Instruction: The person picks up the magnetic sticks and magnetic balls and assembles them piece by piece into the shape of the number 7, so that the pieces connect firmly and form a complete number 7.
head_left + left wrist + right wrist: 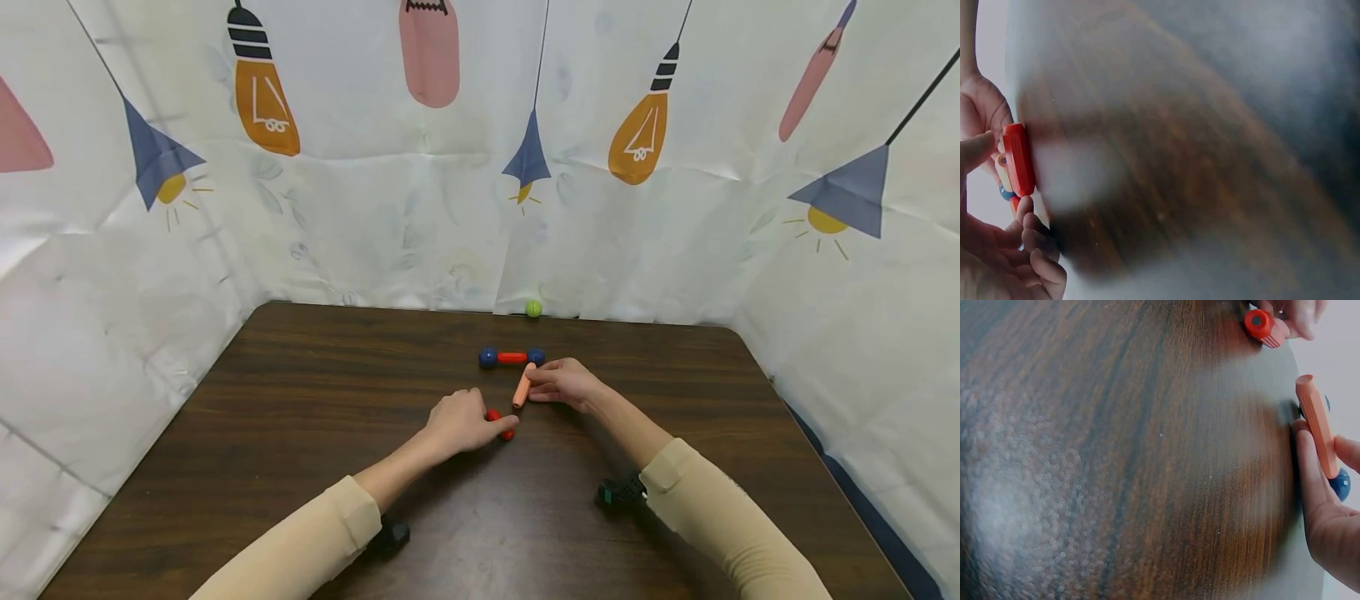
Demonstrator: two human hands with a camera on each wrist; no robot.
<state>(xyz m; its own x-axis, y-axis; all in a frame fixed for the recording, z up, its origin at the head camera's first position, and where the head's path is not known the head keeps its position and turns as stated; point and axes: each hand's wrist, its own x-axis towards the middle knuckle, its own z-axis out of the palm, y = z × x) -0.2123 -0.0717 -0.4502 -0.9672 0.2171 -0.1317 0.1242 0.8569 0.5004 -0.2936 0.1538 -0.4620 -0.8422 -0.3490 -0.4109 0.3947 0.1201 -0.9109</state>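
Note:
My left hand (459,421) pinches a short red ridged stick (1019,159) between thumb and fingers, low over the brown table. In the right wrist view, the red stick (1263,325) shows a dark hole in its end. My right hand (567,383) holds a peach-orange ridged stick (1317,428) between thumb and fingers, tilted, to the right of the red one. Just behind the right fingertips lies a toy dumbbell (512,357), a red bar with a dark blue ball at each end. In both wrist views it is largely hidden behind the sticks and hands.
A small yellow-green ball (533,308) sits at the table's back edge, against the white printed curtain (360,225). The brown wood-grain table (300,417) extends to both sides of the hands. Dark devices are strapped near both cuffs, including the right wrist device (619,492).

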